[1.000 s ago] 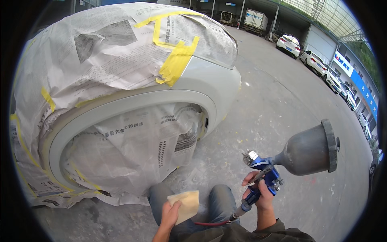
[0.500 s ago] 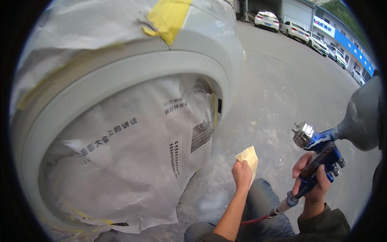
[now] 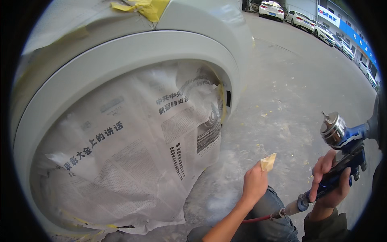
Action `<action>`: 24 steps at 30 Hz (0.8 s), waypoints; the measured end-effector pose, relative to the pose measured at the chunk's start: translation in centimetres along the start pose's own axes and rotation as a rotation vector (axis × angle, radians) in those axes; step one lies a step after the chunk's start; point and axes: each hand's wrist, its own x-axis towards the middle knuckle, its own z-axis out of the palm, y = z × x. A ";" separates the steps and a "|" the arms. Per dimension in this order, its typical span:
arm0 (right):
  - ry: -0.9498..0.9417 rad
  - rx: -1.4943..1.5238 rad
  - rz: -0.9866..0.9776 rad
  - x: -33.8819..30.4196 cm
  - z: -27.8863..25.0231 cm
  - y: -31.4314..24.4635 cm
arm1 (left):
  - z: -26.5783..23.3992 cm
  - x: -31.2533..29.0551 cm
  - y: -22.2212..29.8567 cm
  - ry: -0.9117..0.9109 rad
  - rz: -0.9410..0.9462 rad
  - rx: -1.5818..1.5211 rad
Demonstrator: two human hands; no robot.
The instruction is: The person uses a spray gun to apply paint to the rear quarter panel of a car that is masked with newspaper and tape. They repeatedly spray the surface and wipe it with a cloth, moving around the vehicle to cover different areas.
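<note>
My right hand [image 3: 330, 181] is wrapped round the handle of a blue spray gun [image 3: 342, 165] with a silver nozzle, held up at the right. Its dark cup [image 3: 375, 121] is partly cut off by the rim of the picture. A red air hose [image 3: 258, 219] runs from the handle's base across my lap. My left hand [image 3: 255, 183] is closed on a yellowish cloth [image 3: 268, 162], of which a small piece sticks out above the fist. To the left of both hands is a pale grey wheel arch [image 3: 121, 52], with newspaper [image 3: 133, 161] covering the wheel area.
Yellow masking tape [image 3: 149, 9] and a pale masking sheet [image 3: 60, 24] lie on the car body above the arch. Concrete ground [image 3: 278, 105] with dusty patches stretches beyond my knees. Several parked cars [image 3: 300, 21] stand by a building [image 3: 358, 36] at the far right.
The cloth now shows less outside my left fist. Both hands and the spray gun sit farther right in the picture. The view has shifted over the wheel arch, which appears higher.
</note>
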 end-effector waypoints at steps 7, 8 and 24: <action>-0.113 0.033 -0.057 1.2 -0.3 1.9 | -1.1 -1.2 1.8 -0.001 0.079 -0.021; -0.110 0.033 -0.049 1.2 -0.3 2.0 | -1.3 -1.3 1.8 0.005 0.069 -0.022; -0.259 0.114 -0.014 1.6 1.4 2.2 | -1.5 -1.1 0.7 0.082 0.046 -0.009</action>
